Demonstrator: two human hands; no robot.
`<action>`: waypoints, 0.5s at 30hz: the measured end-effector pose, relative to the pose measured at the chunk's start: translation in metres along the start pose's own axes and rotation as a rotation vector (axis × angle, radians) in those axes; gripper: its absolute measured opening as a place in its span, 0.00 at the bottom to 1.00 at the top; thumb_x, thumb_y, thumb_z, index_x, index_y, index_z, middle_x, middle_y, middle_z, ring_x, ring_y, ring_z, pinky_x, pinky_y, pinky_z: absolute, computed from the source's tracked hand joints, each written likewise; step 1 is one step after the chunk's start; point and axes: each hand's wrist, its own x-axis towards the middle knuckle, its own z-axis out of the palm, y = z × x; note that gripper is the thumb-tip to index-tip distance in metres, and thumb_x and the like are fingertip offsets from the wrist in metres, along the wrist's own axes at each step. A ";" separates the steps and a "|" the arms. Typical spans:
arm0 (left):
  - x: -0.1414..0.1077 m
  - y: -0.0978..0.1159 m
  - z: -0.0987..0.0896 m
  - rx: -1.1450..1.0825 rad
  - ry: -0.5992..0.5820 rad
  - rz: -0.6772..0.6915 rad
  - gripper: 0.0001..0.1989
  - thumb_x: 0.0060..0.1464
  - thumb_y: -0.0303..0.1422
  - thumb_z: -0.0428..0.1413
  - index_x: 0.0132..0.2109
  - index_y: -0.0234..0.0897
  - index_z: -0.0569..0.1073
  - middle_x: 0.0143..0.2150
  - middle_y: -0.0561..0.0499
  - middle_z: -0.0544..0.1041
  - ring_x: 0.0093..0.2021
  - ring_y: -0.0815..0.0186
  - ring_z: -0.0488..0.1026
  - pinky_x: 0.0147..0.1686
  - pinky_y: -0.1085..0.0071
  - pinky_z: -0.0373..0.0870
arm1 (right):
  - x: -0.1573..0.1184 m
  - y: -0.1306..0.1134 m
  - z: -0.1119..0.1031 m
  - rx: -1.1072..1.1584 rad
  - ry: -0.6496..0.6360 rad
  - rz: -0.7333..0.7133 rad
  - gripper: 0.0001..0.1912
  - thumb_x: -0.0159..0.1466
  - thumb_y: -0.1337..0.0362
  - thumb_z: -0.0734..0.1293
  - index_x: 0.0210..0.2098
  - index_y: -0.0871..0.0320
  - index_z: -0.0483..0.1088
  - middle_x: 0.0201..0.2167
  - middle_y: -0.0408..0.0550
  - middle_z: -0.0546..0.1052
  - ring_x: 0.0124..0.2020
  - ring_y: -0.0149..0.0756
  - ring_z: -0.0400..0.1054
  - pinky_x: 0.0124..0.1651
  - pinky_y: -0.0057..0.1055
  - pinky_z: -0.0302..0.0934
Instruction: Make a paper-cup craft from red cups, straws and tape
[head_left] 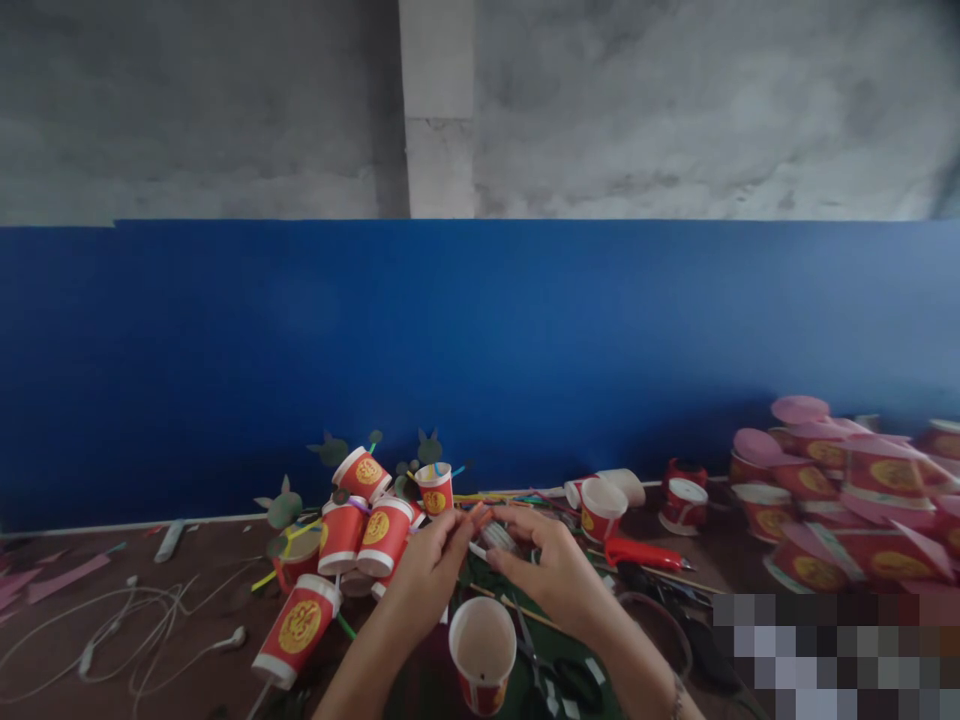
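Note:
My left hand [437,553] and my right hand [541,562] meet over the table, their fingertips pinched close together. A small orange bit shows at the fingertips, too small to name. Under my right fingers there is a whitish, see-through item [498,536], partly hidden by the hand. Below my hands an open red paper cup [482,645] with a white rim stands upright on a dark green surface. Black-handled scissors [574,682] lie to its right, among small white scraps.
Decorated red cups [386,535] are heaped at left, some with dark rabbit-shaped cutouts [284,506]. White earphones [154,610] lie farther left. A red glue gun [646,553] and more cups [603,508] sit right, with pink-trimmed cups [889,475] beyond. A blue wall panel [480,350] stands behind.

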 end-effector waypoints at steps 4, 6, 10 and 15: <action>0.000 -0.001 -0.002 0.059 -0.026 -0.005 0.19 0.62 0.47 0.44 0.31 0.37 0.64 0.28 0.54 0.64 0.30 0.68 0.59 0.30 0.73 0.55 | -0.001 -0.001 0.000 -0.073 0.020 0.010 0.21 0.55 0.67 0.65 0.49 0.59 0.73 0.38 0.47 0.78 0.34 0.33 0.69 0.38 0.27 0.64; 0.000 -0.001 -0.003 0.081 -0.025 -0.015 0.20 0.62 0.47 0.44 0.30 0.37 0.62 0.27 0.54 0.63 0.30 0.69 0.58 0.30 0.73 0.55 | -0.002 -0.002 0.000 -0.086 0.017 0.005 0.21 0.55 0.67 0.65 0.49 0.59 0.73 0.36 0.46 0.78 0.33 0.32 0.68 0.36 0.26 0.64; 0.001 -0.003 -0.003 0.044 -0.027 -0.025 0.20 0.61 0.48 0.44 0.31 0.36 0.64 0.29 0.53 0.64 0.31 0.68 0.60 0.31 0.73 0.57 | -0.003 -0.003 0.000 -0.055 -0.011 -0.025 0.23 0.55 0.70 0.64 0.50 0.58 0.72 0.40 0.46 0.77 0.37 0.32 0.69 0.40 0.26 0.63; 0.002 -0.005 -0.002 -0.056 -0.077 -0.053 0.22 0.60 0.50 0.46 0.36 0.34 0.70 0.33 0.50 0.69 0.35 0.66 0.63 0.36 0.72 0.61 | -0.003 -0.003 -0.002 -0.141 -0.019 -0.052 0.22 0.56 0.70 0.62 0.50 0.57 0.72 0.36 0.45 0.76 0.34 0.31 0.66 0.37 0.26 0.61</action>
